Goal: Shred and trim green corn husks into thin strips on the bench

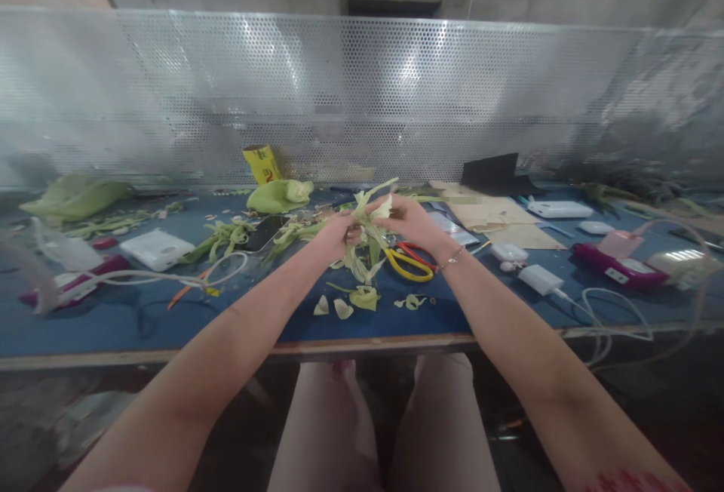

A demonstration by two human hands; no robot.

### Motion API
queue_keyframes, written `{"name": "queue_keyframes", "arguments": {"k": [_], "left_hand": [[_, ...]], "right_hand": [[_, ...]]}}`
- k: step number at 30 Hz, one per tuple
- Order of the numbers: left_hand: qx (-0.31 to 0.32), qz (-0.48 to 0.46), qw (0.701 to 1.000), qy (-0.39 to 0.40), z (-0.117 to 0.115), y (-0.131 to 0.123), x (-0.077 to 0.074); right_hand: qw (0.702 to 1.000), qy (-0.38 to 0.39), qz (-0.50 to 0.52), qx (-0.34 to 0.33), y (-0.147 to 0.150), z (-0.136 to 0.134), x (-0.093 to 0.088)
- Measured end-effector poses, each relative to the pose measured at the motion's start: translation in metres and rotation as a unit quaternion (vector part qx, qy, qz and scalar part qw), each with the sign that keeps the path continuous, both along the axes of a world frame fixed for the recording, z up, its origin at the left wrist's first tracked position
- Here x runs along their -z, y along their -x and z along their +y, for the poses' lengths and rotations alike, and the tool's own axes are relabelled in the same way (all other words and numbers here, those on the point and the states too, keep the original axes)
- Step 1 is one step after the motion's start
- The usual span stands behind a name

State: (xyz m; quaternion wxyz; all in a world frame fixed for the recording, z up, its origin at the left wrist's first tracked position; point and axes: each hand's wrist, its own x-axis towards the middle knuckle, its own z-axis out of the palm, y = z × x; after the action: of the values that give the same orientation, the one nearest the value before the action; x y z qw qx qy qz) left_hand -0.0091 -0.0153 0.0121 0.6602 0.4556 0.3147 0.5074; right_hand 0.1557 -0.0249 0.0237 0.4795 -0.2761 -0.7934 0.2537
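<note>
Both hands meet over the middle of the blue table (pixel 130 318), gripping a bundle of pale green leaf strips (pixel 369 239). My left hand (pixel 333 235) is closed on the strips from the left side. From the right, my right hand (pixel 410 222) pinches the upper ends of the same strips, a thin bracelet on its wrist. Loose ends hang down toward the table. Just beneath my right hand lie scissors with yellow and red handles (pixel 408 259). Small cut leaf pieces (pixel 362 299) are scattered under the hands.
More green leaves (pixel 278 195) and strips (pixel 223 239) lie to the left. A white box (pixel 157 248), pink devices (pixel 616 265), a white charger (pixel 537 278) with cables, brown paper (pixel 498 216) and a yellow packet (pixel 262 164) surround the hands. A perforated metal screen (pixel 362 99) closes the back.
</note>
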Motion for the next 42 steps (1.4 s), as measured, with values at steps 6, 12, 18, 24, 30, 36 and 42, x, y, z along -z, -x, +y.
{"name": "queue_keyframes", "arguments": {"k": [6, 12, 18, 24, 30, 36, 42], "left_hand": [[0.005, 0.059, 0.997, -0.046, 0.0, -0.002, 0.004], [-0.033, 0.082, 0.991, -0.097, -0.001, -0.004, 0.006], [-0.053, 0.099, 0.982, -0.152, 0.0, -0.003, 0.01], [-0.013, 0.091, 0.983, -0.157, -0.005, -0.006, 0.007], [-0.024, 0.091, 0.98, -0.174, -0.001, -0.008, 0.015], [-0.073, 0.106, 0.976, -0.178, -0.001, -0.009, 0.017], [-0.079, 0.099, 0.976, -0.176, -0.001, -0.01, 0.017]], "right_hand": [[0.996, 0.018, 0.043, 0.075, 0.008, 0.0, 0.004], [0.991, -0.014, 0.052, 0.122, 0.013, -0.003, 0.007], [0.981, -0.07, 0.028, 0.181, 0.018, -0.007, 0.005], [0.973, -0.095, 0.027, 0.21, 0.012, 0.003, 0.009], [0.973, -0.163, -0.027, 0.163, 0.01, 0.01, 0.014], [0.971, -0.197, -0.097, 0.098, 0.011, 0.008, 0.017], [0.981, -0.141, -0.109, 0.079, 0.012, 0.01, 0.017]]}}
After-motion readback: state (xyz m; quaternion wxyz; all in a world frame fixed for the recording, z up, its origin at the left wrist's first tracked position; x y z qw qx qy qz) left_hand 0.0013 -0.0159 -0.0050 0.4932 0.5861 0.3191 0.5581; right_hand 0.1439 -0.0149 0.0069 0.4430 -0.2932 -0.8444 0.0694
